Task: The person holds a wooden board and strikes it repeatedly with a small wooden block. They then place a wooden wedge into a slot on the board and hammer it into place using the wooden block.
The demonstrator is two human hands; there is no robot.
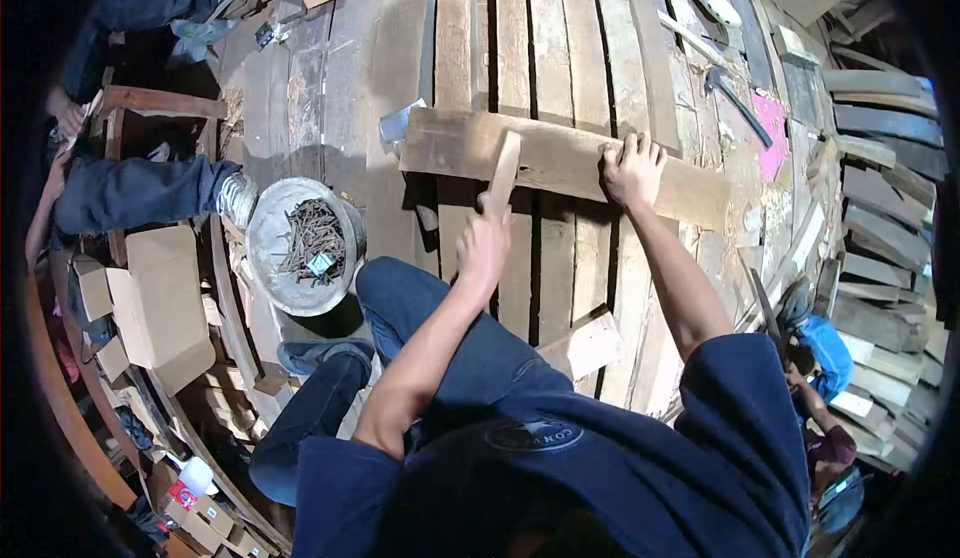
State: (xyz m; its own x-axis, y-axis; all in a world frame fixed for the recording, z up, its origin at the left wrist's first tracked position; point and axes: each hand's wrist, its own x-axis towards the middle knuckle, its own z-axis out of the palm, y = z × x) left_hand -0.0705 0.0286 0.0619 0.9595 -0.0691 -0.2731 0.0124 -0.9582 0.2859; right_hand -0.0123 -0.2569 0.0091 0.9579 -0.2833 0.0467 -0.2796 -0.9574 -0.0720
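Note:
A wooden plank (560, 158) lies crosswise over the floor slats in front of me, its left end darker than its right. My left hand (484, 248) is closed around a short, light wooden stick (507, 168), which slants up over the plank's left half. Toward the right half, my right hand (634, 171) presses on the plank, with fingers reaching over its far edge. Beside my left knee stands a round grey tub (282, 296) with many rusty nails (316, 238) and a small blue packet (320, 264) inside.
A hammer (740, 108) lies at the right near a pink sheet (769, 138). Stacked boards (880, 198) line the far right, where another person (825, 358) is. Cardboard boxes (160, 293) and another person's leg (150, 193) are at left. Dark gaps separate the floor slats.

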